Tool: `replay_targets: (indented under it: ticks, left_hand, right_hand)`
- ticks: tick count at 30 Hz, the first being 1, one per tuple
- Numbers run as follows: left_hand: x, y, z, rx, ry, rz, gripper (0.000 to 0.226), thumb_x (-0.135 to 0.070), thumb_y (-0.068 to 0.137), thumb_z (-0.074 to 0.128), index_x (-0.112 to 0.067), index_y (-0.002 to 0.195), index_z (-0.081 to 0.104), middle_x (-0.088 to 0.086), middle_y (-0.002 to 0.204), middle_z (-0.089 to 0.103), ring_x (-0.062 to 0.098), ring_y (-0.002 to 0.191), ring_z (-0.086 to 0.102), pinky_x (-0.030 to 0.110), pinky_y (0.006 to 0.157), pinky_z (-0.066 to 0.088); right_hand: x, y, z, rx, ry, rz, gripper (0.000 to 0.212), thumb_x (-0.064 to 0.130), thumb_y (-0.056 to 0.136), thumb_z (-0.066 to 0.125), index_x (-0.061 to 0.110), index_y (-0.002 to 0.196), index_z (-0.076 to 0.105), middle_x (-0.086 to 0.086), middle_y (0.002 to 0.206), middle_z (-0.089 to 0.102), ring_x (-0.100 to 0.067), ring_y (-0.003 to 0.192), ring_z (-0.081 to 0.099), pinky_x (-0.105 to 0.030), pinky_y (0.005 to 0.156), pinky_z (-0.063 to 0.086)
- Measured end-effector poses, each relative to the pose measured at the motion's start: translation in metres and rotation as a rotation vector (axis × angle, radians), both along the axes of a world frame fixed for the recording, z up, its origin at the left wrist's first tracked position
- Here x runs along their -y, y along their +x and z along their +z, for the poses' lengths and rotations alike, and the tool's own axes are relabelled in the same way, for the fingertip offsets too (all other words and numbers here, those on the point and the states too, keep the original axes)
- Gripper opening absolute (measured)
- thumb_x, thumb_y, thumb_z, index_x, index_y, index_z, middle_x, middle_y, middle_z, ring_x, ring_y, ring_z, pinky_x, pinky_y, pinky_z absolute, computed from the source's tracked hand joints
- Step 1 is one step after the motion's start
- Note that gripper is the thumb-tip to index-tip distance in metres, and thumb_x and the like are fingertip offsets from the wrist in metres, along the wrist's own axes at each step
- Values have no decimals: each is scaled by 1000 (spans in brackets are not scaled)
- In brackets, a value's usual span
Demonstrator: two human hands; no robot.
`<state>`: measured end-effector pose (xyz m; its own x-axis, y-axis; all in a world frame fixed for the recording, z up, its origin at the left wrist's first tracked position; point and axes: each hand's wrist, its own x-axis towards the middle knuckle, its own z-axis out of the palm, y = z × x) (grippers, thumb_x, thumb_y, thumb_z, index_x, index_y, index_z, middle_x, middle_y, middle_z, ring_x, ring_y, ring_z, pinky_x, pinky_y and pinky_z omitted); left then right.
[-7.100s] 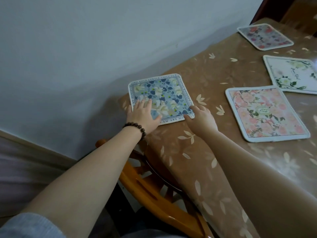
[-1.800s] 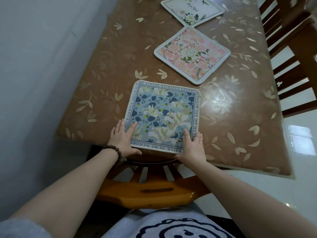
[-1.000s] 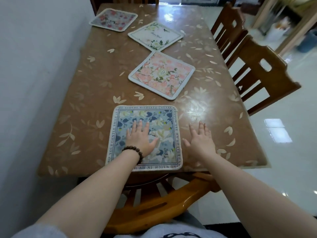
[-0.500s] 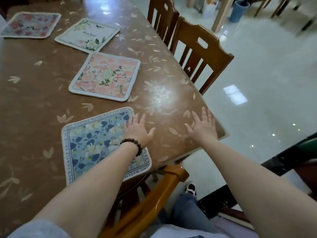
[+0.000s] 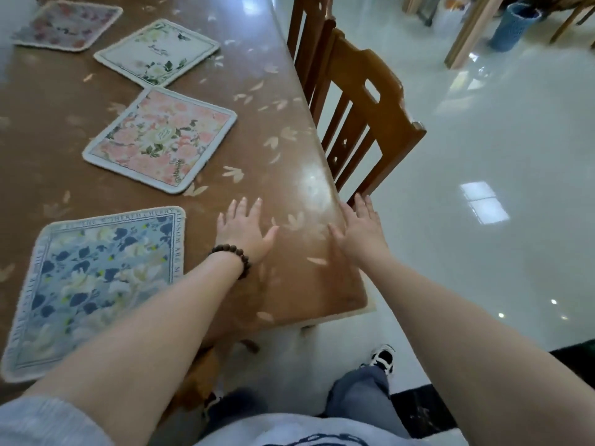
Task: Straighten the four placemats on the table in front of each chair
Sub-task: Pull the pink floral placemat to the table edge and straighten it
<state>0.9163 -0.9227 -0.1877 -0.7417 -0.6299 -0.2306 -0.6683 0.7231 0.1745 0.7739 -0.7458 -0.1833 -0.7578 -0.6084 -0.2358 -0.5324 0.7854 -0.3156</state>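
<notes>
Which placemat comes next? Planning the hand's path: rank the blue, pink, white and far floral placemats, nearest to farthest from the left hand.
From the left hand:
1. Blue placemat, just left.
2. Pink placemat, ahead-left.
3. White placemat, beyond it.
4. Far floral placemat, far corner.

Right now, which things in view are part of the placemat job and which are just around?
Job:
blue mat
pink mat
white mat
far mat
table
chair

Around:
blue bin
bracelet
</notes>
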Motion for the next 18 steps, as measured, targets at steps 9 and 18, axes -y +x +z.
replay_targets:
  ticks: [9,18]
  left_hand:
    - [-70,-74,26,23,-38,365,74,-62,89,34,-25,150,16,7,158,15,24,145,9,48,115,10]
    - [-72,-136,51,-29,-114,527,74,-63,88,33,-26,149,16,7,158,17,25,145,10,49,115,11]
  right_hand:
    - [-14,-133,38,-92,-151,385,60,51,94,38,25,147,26,-9,158,14,-26,146,1,-42,116,1]
    - [42,-192,87,-110,-232,635,59,49,96,38,23,147,25,-10,157,17,-27,146,3,-44,117,7]
